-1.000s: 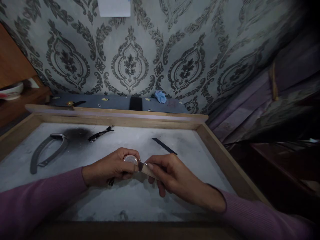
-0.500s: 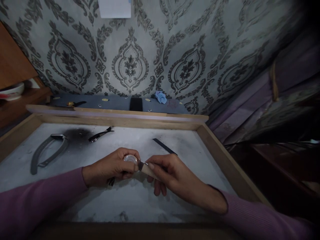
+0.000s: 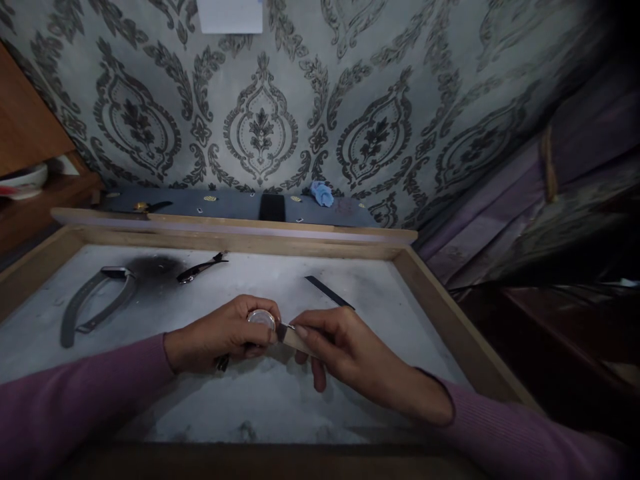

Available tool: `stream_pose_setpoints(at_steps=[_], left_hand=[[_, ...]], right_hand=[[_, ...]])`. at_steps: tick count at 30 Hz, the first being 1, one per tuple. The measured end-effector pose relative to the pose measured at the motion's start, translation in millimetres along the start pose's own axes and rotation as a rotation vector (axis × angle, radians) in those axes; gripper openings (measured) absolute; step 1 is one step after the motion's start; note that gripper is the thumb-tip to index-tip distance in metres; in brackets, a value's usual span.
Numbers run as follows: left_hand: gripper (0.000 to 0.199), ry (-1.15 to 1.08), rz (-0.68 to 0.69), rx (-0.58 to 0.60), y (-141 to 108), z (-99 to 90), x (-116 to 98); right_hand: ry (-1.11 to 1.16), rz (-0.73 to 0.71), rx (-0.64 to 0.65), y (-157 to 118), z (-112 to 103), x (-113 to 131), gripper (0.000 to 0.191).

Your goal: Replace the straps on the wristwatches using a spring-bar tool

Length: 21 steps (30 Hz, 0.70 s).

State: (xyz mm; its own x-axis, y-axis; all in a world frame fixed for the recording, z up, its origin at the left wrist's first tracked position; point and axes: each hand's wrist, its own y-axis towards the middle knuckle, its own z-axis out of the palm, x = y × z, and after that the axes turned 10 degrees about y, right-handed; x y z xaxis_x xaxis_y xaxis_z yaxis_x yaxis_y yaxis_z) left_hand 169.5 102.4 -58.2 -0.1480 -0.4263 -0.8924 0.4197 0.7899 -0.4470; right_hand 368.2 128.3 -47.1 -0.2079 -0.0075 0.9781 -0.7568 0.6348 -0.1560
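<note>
My left hand (image 3: 227, 331) is closed around a wristwatch (image 3: 261, 319) with a round, silvery case, which faces up between thumb and index finger. Dark strap ends poke out beneath that hand. A strap piece (image 3: 294, 339), beige on its visible side, runs from the case side into my right hand (image 3: 345, 343). The right thumb and index finger pinch this strap close to the watch. A small shiny bit shows at their tips, too small to name. The lower fingers of the right hand hang loosely curled. Both hands are above the white board (image 3: 200, 413).
A wooden frame (image 3: 240, 237) rims the board. On it lie a grey-strapped smartwatch (image 3: 97, 303), a black strap-like item (image 3: 203, 268) and a dark flat strip (image 3: 330, 292). Behind are a black phone-like block (image 3: 273, 207), a crumpled blue cloth (image 3: 321, 193) and another watch (image 3: 150, 207).
Hands and watch stay nearly in place. The lower fingers of my right hand have shifted slightly, with one of them drawn in.
</note>
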Motion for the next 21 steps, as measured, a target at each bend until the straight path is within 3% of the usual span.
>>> stream_pose_setpoints(at_steps=[6,21], left_hand=[[0.015,0.042,-0.032,-0.005,-1.6,1.1,-2.1],[0.014,0.024,-0.006,0.009,0.6,2.4,4.4]], right_hand=[[-0.007,0.019,0.0,1.0,-0.7,-1.5,0.028],[-0.187,-0.095,-0.011,0.9,-1.1,-0.5,0.029]])
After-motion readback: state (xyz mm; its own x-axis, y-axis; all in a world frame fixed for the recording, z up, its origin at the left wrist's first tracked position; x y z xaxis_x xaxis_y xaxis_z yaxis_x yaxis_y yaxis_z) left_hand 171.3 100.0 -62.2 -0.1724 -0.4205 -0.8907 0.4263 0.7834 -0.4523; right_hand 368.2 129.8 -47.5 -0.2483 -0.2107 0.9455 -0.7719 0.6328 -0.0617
